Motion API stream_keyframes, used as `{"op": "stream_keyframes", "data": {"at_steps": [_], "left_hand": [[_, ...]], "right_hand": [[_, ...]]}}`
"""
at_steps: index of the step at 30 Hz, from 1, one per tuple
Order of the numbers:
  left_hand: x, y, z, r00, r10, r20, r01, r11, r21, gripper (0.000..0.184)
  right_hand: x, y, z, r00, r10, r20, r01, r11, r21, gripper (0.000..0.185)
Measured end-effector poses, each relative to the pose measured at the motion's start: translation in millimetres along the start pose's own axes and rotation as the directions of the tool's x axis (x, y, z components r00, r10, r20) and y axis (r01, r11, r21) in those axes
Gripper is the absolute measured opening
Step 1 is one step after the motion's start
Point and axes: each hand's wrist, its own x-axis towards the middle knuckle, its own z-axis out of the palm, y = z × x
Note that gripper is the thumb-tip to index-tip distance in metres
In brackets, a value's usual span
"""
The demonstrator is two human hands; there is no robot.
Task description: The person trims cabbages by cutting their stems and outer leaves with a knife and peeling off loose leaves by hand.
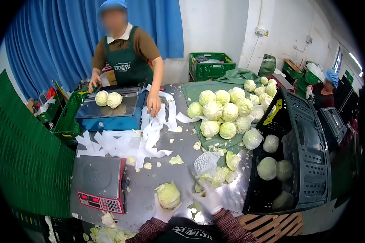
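Observation:
A pale green cabbage (168, 195) rests in my left hand (165, 211), which wears a white glove and cups it from below, over the metal table (142, 190). My right hand (209, 198), also gloved, is to the right of the cabbage and apart from it. It is blurred, with a dark thing at its fingers that I cannot make out. Just beyond it lie loose cabbage leaves (219, 176) and a white foam net (207, 163).
Many cabbages (230, 112) are piled on a green cloth (187, 90). A black crate (312, 162) on its side holds wrapped cabbages. At left are a scale (97, 174) and white strips (121, 141). A co-worker (127, 60) stands across the table.

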Motion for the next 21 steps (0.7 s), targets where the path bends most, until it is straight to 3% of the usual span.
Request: {"op": "stream_keyframes", "data": {"at_steps": [2, 3, 4, 6, 7, 8, 9, 10, 11, 12, 13, 14, 15, 16, 18, 19, 20, 21], "left_hand": [[-4.2, -13.2, -5.3, 0.998, 0.051, 0.04, -0.057, 0.983, 0.176, 0.073], [-4.7, -17.1, -10.3, 0.975, -0.151, -0.166, 0.146, 0.988, -0.043, 0.07], [-5.0, -21.9, -17.8, 0.871, -0.376, -0.314, 0.289, 0.912, -0.292, 0.067], [-6.9, -26.8, -44.0, 0.842, -0.446, -0.304, 0.356, 0.882, -0.308, 0.066], [-6.4, -23.1, -51.9, 0.876, -0.387, -0.287, 0.404, 0.915, -0.003, 0.069], [-4.2, -22.1, -57.6, 0.908, -0.336, -0.25, 0.403, 0.863, 0.304, 0.071], [-0.8, -19.5, -48.8, 0.989, -0.062, -0.134, 0.12, 0.862, 0.492, 0.092], [4.6, -8.7, -38.7, 0.989, -0.065, -0.135, 0.124, 0.862, 0.492, 0.092], [12.2, 5.1, -28.6, 0.979, 0.206, -0.01, -0.092, 0.482, 0.871, 0.102], [17.1, 14.0, -23.6, 0.903, 0.362, 0.232, -0.22, -0.073, 0.973, 0.112], [31.8, 13.7, -28.2, 0.896, 0.32, 0.308, -0.259, -0.187, 0.948, 0.122], [39.0, 11.0, -31.1, 0.897, 0.321, 0.304, -0.256, -0.183, 0.949, 0.122], [46.8, 9.9, -25.1, 0.954, 0.191, 0.229, -0.223, -0.055, 0.973, 0.121], [53.3, 6.6, -19.3, 0.985, 0.046, 0.168, -0.171, 0.069, 0.983, 0.12], [54.9, -1.8, -11.4, 0.983, 0.063, 0.173, -0.176, 0.041, 0.984, 0.115], [52.4, -6.0, -6.8, 0.98, 0.096, 0.175, -0.172, -0.045, 0.984, 0.11], [51.0, -9.7, -4.8, 0.975, 0.128, 0.18, -0.163, -0.129, 0.978, 0.106], [51.1, -13.1, -4.8, 0.976, 0.119, 0.18, -0.165, -0.126, 0.978, 0.106]], "right_hand": [[-9.1, 3.5, 37.9, 0.972, -0.21, 0.103, 0.165, 0.928, 0.335, 0.076], [-9.9, 1.8, 50.1, 0.974, -0.201, 0.104, 0.156, 0.93, 0.334, 0.076], [-10.4, -0.2, 60.6, 0.976, -0.175, 0.13, 0.121, 0.932, 0.343, 0.076], [-10.3, -1.2, 64.1, 0.977, -0.147, 0.157, 0.083, 0.933, 0.351, 0.075], [-4.2, -1.5, 60.4, 0.974, -0.075, 0.215, -0.004, 0.939, 0.343, 0.076], [0.9, -0.7, 57.5, 0.962, -0.003, 0.271, -0.091, 0.939, 0.331, 0.077], [4.3, 11.4, 64.4, 0.968, -0.08, 0.239, -0.011, 0.934, 0.358, 0.078], [5.7, 12.9, 61.5, 0.968, -0.077, 0.241, -0.015, 0.933, 0.359, 0.078], [8.8, 12.8, 57.9, 0.964, -0.095, 0.248, -0.002, 0.931, 0.366, 0.079], [10.4, 12.7, 56.1, 0.96, -0.115, 0.257, 0.011, 0.928, 0.373, 0.08], [9.7, 13.1, 56.1, 0.958, -0.114, 0.262, 0.009, 0.929, 0.371, 0.08], [7.8, 13.7, 56.1, 0.966, -0.183, 0.181, 0.107, 0.926, 0.362, 0.074], [6.1, 14.7, 54.9, 0.963, -0.252, 0.098, 0.205, 0.917, 0.343, 0.067], [2.0, 17.4, 51.2, 0.963, -0.252, 0.097, 0.206, 0.918, 0.338, 0.067], [-13.5, 17.0, 38.5, 0.99, -0.049, 0.131, 0.015, 0.969, 0.248, 0.048], [-22.8, 6.3, 25.5, 0.997, -0.079, 0.016, 0.074, 0.98, 0.187, 0.031], [-28.8, 7.1, 24.8, 0.998, -0.068, 0.015, 0.064, 0.981, 0.185, 0.031], [-36.9, 10.7, 26.5, 0.998, -0.039, 0.055, 0.035, 0.997, 0.072, 0.029]]}}
